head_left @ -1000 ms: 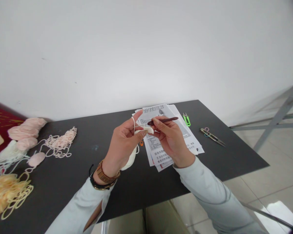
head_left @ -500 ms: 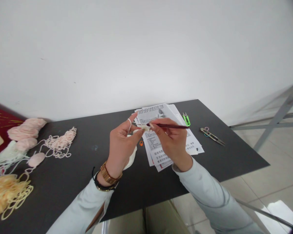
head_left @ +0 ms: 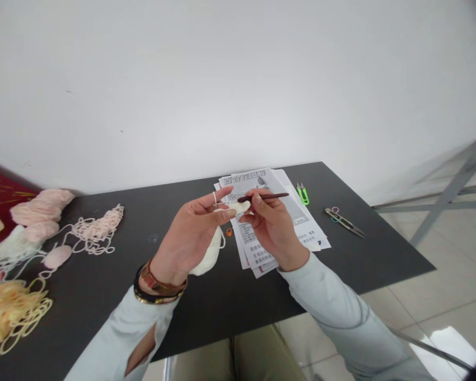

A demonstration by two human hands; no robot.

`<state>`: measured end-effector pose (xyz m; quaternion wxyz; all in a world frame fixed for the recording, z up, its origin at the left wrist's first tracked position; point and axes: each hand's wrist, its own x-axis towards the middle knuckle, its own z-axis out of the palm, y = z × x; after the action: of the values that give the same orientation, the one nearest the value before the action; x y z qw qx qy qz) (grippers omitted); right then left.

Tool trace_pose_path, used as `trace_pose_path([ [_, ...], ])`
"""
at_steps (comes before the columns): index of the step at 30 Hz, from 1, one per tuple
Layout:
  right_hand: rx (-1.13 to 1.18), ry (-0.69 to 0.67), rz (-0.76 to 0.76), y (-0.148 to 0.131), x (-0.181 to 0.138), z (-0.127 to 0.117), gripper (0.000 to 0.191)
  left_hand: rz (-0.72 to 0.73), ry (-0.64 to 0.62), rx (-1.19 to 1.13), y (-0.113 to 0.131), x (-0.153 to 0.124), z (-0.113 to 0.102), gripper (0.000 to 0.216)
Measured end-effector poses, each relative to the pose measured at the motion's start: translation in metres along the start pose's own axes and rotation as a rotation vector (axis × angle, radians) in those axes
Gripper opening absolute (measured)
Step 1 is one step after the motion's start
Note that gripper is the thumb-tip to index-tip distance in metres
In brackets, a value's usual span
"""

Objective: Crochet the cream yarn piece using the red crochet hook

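Between thumb and fingers, my left hand (head_left: 190, 230) pinches a small white crochet piece (head_left: 239, 206), and a strand of white yarn loops round its raised index finger. My right hand (head_left: 273, 225) grips a dark brown crochet hook (head_left: 267, 197), whose thin tip reaches left into the top of the piece. The right fingertips also touch the piece's right edge. Below my left hand, partly hidden by it, a ball of white yarn (head_left: 210, 256) rests on the dark table. An orange stitch marker (head_left: 229, 232) lies between the hands, beside the papers.
Printed sheets (head_left: 301, 233) lie stacked under my right hand on the dark table (head_left: 143, 280). Right of them are green thread snips (head_left: 302, 193) and metal scissors (head_left: 344, 221). Pink yarn (head_left: 97, 230) and yellow yarn (head_left: 8, 315) lie at the left. A white wall stands behind.
My left hand has tilted over and lowered at the wrist, uncovering more of the white yarn ball. My right hand and the hook have turned, and more of the crochet piece shows.
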<state>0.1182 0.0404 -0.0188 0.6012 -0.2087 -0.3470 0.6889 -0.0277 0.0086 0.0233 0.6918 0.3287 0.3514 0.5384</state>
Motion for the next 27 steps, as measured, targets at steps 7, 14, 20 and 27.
trace_pose_path([
  [7,0.06,-0.05,0.117,-0.009,0.0,-0.002,0.021,-0.01,-0.026,0.133,0.001,-0.007,-0.001,0.053],
  [14,-0.043,-0.062,0.061,-0.018,0.0,0.0,0.023,-0.046,-0.037,0.17,0.003,-0.011,0.0,0.052],
  [20,-0.117,-0.1,-0.013,-0.02,0.002,-0.004,0.023,-0.073,-0.04,0.214,0.003,-0.012,0.003,0.052],
  [27,-0.175,-0.167,-0.046,-0.024,0.002,-0.006,0.027,-0.117,-0.075,0.212,0.003,-0.013,0.002,0.05],
])
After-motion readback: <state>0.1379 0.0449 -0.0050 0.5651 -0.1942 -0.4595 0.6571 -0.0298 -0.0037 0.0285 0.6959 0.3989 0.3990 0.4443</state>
